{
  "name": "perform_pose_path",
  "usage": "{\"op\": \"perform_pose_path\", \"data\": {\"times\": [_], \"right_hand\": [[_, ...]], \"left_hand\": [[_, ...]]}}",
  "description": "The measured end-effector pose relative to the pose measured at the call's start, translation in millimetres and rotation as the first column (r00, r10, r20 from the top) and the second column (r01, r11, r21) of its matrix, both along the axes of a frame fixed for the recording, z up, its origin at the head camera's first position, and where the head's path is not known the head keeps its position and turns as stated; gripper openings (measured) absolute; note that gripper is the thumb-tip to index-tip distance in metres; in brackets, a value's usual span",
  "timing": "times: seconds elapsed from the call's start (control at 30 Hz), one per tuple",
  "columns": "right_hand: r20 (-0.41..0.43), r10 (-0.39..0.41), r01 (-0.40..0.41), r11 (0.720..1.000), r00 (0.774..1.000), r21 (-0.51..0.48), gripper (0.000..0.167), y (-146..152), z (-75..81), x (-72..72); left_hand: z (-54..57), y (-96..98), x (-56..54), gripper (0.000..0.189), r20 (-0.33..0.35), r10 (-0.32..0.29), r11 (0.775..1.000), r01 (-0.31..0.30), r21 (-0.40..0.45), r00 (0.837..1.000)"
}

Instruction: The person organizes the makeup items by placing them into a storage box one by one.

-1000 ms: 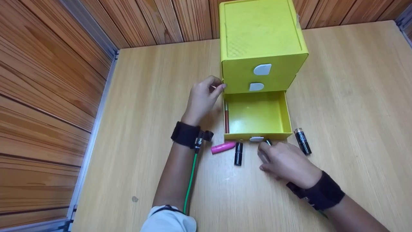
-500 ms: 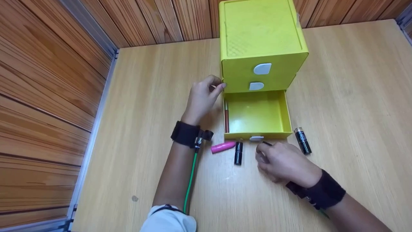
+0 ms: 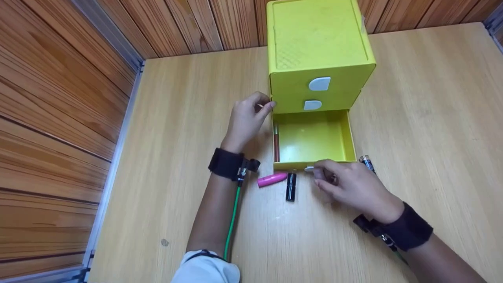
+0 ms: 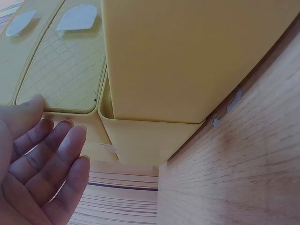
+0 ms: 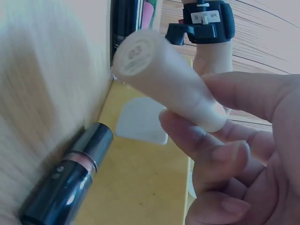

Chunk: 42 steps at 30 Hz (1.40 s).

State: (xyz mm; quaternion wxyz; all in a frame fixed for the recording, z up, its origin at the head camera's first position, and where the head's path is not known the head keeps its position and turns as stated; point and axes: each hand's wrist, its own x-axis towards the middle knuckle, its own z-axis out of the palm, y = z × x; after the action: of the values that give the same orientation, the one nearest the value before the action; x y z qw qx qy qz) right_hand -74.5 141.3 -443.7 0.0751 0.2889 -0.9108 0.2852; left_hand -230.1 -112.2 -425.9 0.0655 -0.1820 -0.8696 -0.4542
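While the yellow plastic drawer (image 3: 290, 166) stands open, one slim brown stick (image 3: 276, 145) inside | your right hand (image 3: 353, 182) pinches a pale cylindrical tube (image 5: 171, 79) outside | left hand (image 3: 245, 122), relaxed, touches the yellow casing (image 3: 318, 35) | also outside: pink tube (image 3: 272, 179), black tubes (image 3: 290, 187)

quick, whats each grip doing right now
Left grip: open, at the edge of the yellow drawer unit.
Right grip: closed, holding a pale tube.

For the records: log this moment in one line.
left hand: at yellow cabinet; right hand: holds pale tube; bottom drawer: open, slim brown tube inside; outside: pink tube, black tube
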Motion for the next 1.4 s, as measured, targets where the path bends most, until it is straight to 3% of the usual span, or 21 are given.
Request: {"op": "perform_pose_path", "data": {"times": [0.43,0.67,1.07,1.4], "right_hand": [[0.114,-0.091,0.109,0.981,0.989,-0.161,0.027,1.3,7.9,-5.7],[0.105,-0.162,0.176,0.973,0.981,-0.15,0.027,1.2,12.1,-13.9],[0.111,-0.224,0.238,0.961,0.968,-0.139,0.03,2.2,18.1,-30.0],[0.106,-0.237,0.251,0.956,0.966,-0.149,0.03,2.2,23.2,-42.3]], "left_hand": [[2.0,-1.2,0.9,0.021,0.021,0.012,1.0,-0.012,0.0,1.0],[2.4,-0.8,0.9,0.021,0.043,0.012,1.0,-0.012,0.003,0.999],[-0.7,1.7,-2.3,0.021,0.018,0.016,1.0,-0.016,-0.007,1.0],[-1.9,4.4,-2.3,0.02,0.035,0.022,1.0,-0.021,-0.017,0.999]]}}
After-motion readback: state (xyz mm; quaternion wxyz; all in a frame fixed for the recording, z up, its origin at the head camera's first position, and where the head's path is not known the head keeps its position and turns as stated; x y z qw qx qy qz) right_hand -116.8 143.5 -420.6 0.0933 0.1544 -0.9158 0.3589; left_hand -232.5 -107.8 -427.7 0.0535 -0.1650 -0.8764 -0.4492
